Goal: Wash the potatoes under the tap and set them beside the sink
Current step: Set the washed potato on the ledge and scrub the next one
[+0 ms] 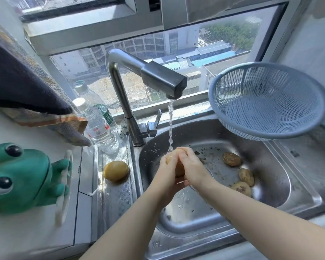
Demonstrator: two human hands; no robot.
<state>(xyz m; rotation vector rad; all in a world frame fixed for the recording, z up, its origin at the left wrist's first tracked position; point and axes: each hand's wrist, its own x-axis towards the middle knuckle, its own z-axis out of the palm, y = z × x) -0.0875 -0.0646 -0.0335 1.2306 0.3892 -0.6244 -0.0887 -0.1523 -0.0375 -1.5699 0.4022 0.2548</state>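
Both hands: the left hand (pixel 168 170) and right hand (pixel 192 166) were wrapped around one potato (pixel 178 167), fingers curled shut on it from either side.
Held potato: over the middle of the sink (pixel 270 194), directly below the running water.
Tap (pixel 163 78): at 12 o'clock from the hands, its stream (pixel 170 124) falling onto the potato's top.
Unwashed potatoes: three lay in the basin at 3 o'clock from the hands, a dark one (pixel 231 159), a middle one (pixel 246 176) and a nearer one (pixel 241 188).
Washed potato (pixel 116 170): clean and yellow, on the steel ledge at 9 o'clock, just beside the sink.
Strainer (pixel 266 100): blue, tilted at 2 o'clock, by the window.
Bottles (pixel 99 126): two at 10 o'clock.
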